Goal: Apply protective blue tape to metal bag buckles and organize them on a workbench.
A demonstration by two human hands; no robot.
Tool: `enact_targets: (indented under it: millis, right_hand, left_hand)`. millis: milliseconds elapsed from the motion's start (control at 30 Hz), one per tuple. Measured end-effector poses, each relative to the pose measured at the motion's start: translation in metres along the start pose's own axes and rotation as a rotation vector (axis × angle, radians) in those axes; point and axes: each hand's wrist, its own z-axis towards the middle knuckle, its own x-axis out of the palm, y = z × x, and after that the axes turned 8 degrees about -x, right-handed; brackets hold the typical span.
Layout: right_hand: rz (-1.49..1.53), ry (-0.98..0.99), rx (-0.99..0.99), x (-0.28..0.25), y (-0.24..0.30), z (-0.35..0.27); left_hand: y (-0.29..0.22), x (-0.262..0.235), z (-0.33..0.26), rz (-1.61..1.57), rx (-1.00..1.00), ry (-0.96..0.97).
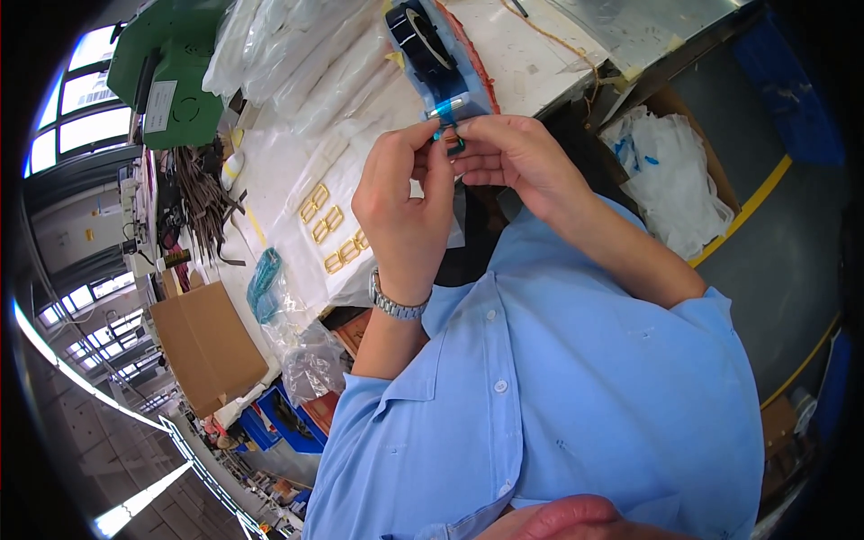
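a small blue-green piece is pinched between the fingertips of the left hand and the right hand, both closed on it, just below a blue tape dispenser at the near edge of the white table. gold buckles are laid out on a plastic sheet toward the table's left side. a cardboard box is seen further left.

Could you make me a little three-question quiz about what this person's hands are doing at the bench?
1. True or false: both hands meet at the small blue piece.
2. Which wrist wears the watch? A) left B) right
3. What colour are the buckles on the white sheet?

Key: 1 true; 2 A; 3 gold. The left hand and right hand pinch the piece just below the tape dispenser.
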Motion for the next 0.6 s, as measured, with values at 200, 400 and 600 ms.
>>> enact_targets:
  millis: [200,400,600]
  right_hand:
    - [0.025,-0.008,0.015,-0.003,-0.001,0.001]
    - [0.151,-0.097,0.09,-0.021,-0.028,-0.007]
    - [-0.297,-0.004,-0.121,-0.018,-0.002,-0.037]
  left_hand:
    - [0.001,0.001,-0.001,-0.001,-0.01,0.005]
    - [0.003,0.014,-0.017,0.011,-0.076,0.036]
    - [0.004,0.002,-0.056,-0.129,-0.258,0.074]
